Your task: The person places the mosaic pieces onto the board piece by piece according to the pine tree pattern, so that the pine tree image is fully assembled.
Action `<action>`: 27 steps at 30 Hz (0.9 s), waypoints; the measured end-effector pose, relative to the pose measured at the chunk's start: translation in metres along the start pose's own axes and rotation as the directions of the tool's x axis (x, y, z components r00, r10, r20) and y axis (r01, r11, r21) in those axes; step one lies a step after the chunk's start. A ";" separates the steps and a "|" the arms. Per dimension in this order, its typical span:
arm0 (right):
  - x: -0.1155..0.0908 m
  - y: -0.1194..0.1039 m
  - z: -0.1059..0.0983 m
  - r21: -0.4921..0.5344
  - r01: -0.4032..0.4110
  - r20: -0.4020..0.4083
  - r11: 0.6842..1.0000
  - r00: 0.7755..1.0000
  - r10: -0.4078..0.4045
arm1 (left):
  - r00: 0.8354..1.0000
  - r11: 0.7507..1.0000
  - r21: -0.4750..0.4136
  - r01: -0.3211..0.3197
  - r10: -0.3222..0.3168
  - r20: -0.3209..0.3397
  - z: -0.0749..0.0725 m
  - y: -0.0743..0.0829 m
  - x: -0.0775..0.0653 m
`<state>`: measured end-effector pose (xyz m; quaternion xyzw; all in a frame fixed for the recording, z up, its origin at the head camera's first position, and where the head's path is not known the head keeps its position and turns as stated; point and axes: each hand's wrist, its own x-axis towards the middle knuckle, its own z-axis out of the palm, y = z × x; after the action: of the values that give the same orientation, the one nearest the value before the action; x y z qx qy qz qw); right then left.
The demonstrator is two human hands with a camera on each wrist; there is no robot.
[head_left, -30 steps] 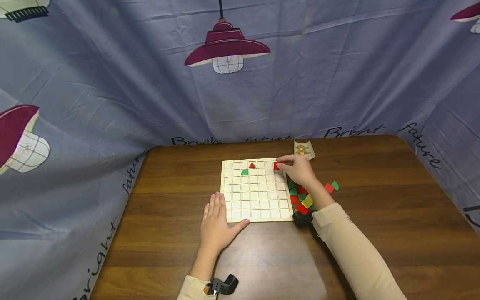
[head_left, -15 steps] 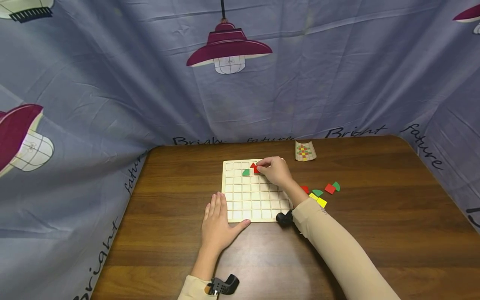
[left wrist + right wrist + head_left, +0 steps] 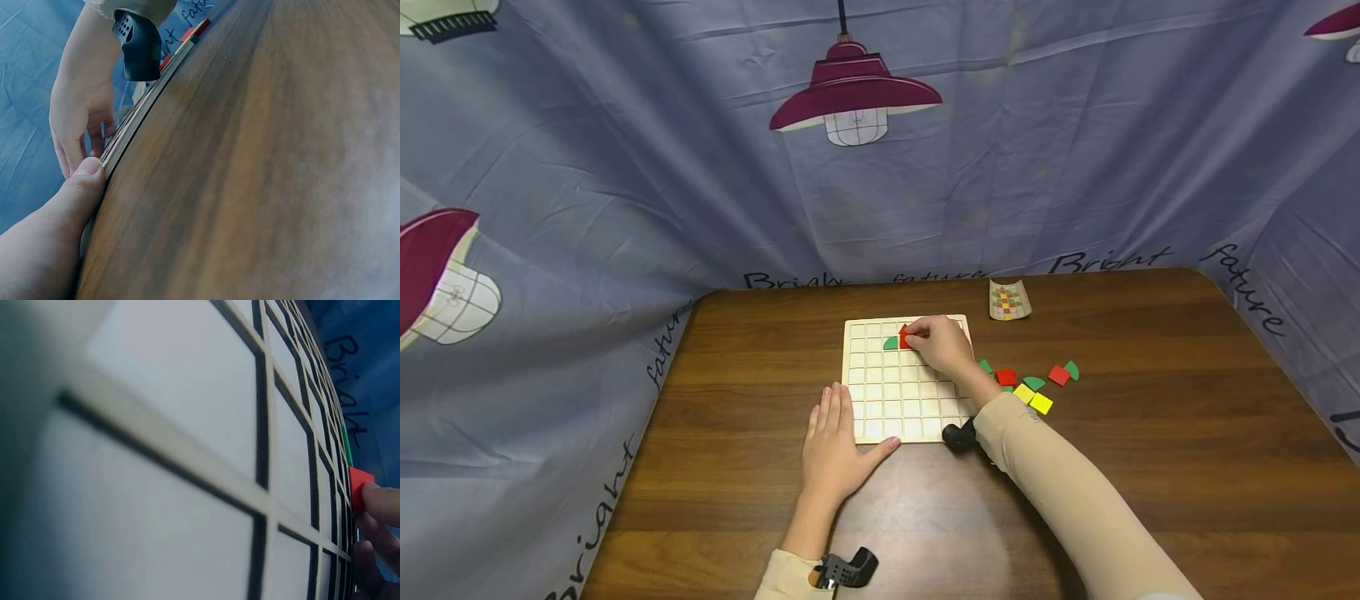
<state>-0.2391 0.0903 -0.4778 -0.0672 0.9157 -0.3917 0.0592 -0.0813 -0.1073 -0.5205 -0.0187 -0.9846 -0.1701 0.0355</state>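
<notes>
A pale wooden grid board (image 3: 901,410) lies on the brown table. My left hand (image 3: 833,457) rests flat at its near left corner, fingers along the left edge and thumb at the front edge. In the left wrist view the thumb (image 3: 84,181) touches the board's edge. Over the board's upper part, my right hand (image 3: 946,345) pinches a red square tile (image 3: 357,486) at a cell below the red triangle (image 3: 904,328), which the fingers partly cover. Left of that cell lies a green quarter-circle tile (image 3: 891,342).
Loose tiles lie right of the board, among them a red square (image 3: 1006,377), a yellow square (image 3: 1041,403) and a green quarter-circle (image 3: 1033,383). A pattern card (image 3: 1009,300) lies behind them. A blue printed curtain (image 3: 880,208) hangs behind the table.
My right hand has carried the red square tile leftward from the board's upper right to the cell beside the green piece. The left hand has stayed in place.
</notes>
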 end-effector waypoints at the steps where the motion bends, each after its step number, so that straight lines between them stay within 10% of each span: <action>1: 0.000 0.000 0.001 -0.015 0.010 -0.003 1.000 1.000 -0.010 | 1.000 1.000 0.000 0.001 -0.001 -0.001 0.000 0.000 0.000; 27: -0.002 0.000 0.004 -0.125 0.049 -0.024 0.991 0.998 -0.053 | 1.000 1.000 -0.003 0.004 -0.004 0.009 0.000 0.000 0.000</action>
<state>-0.2364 0.0874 -0.4806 -0.0887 0.9372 -0.3359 0.0322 -0.0814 -0.1075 -0.5203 -0.0174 -0.9846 -0.1715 0.0306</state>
